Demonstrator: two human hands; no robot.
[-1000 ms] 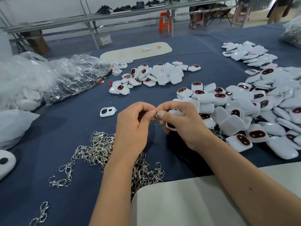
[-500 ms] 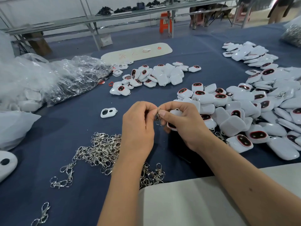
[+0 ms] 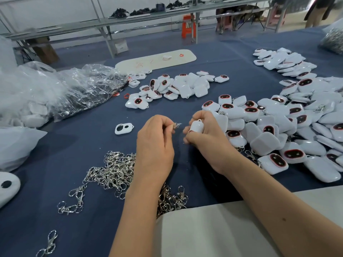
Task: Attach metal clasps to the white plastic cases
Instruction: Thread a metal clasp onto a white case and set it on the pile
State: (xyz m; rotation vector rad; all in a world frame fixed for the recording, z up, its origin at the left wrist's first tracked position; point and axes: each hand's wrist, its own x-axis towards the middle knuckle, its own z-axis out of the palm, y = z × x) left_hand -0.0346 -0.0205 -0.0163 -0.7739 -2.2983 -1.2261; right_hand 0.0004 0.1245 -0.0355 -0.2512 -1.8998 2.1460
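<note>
Above the near table edge, left hand (image 3: 155,138) is pinching a clasp (image 3: 176,125), pointing right toward the case (image 3: 197,126) the right hand (image 3: 206,132) is gripping, just apart.

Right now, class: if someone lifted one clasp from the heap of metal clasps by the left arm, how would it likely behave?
The clasp heap looks tangled, hooks and rings interlocked, so lifting one would probably drag neighbours along. Each clasp seems small and thin, so likely light, yet stiff metal. The shiny finish suggests it may be slippery; the left hand pinches one clasp at its fingertips.
</note>
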